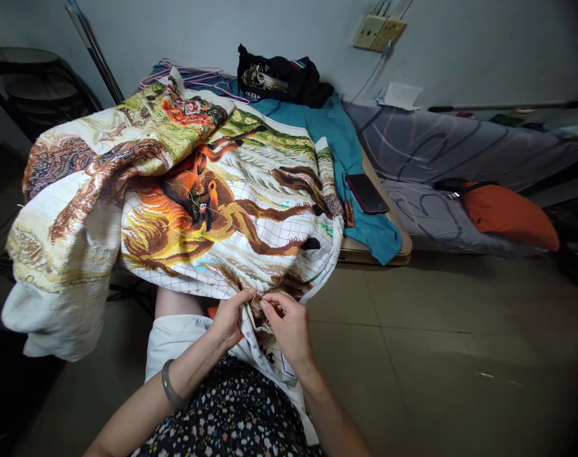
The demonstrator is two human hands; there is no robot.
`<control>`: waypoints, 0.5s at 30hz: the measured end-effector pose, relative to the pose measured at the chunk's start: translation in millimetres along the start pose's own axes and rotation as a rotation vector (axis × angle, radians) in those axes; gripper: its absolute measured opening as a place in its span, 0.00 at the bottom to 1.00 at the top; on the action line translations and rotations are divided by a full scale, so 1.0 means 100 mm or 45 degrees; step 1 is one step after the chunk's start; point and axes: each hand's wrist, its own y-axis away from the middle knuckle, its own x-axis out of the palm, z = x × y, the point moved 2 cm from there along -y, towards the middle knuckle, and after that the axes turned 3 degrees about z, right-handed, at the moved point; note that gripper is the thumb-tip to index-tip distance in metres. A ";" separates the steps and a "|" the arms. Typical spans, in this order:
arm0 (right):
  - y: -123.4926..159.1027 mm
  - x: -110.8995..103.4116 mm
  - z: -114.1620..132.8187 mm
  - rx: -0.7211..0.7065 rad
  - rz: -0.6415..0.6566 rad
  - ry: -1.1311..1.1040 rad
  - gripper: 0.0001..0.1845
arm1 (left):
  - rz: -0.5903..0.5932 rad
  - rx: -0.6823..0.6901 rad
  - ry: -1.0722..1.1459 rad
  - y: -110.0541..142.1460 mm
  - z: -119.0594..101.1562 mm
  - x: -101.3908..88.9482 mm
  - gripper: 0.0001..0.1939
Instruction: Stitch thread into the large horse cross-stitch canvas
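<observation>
A large cross-stitch cloth [274,247], partly stitched with horses over a printed grid, spreads across my lap and the low bed or bench ahead. My left hand [229,322] grips the near edge of it, thumb on top and fingers underneath. Close beside, my right hand [287,324] pinches thumb and forefinger together at a brown stitched fold; whatever is between the fingertips is too small to make out. Loose yellowish threads [191,190] lie on the orange horse. The left part of the cloth is bunched up and hangs down.
A phone [367,193] and small orange-handled snips [349,214] rest on a teal cloth [388,244] at right. Behind lie a black bag or garment [283,79] and pink hangers [193,73]. An orange item [510,216] sits further right. A wall socket [379,32] has a cord plugged in.
</observation>
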 end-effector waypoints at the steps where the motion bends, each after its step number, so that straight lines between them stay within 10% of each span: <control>1: -0.01 -0.01 0.00 -0.020 -0.001 0.021 0.06 | 0.006 -0.004 0.006 0.00 0.00 0.00 0.09; 15: -0.10 -0.12 0.05 -0.308 0.029 0.218 0.09 | 0.025 0.029 -0.009 0.02 -0.02 0.01 0.12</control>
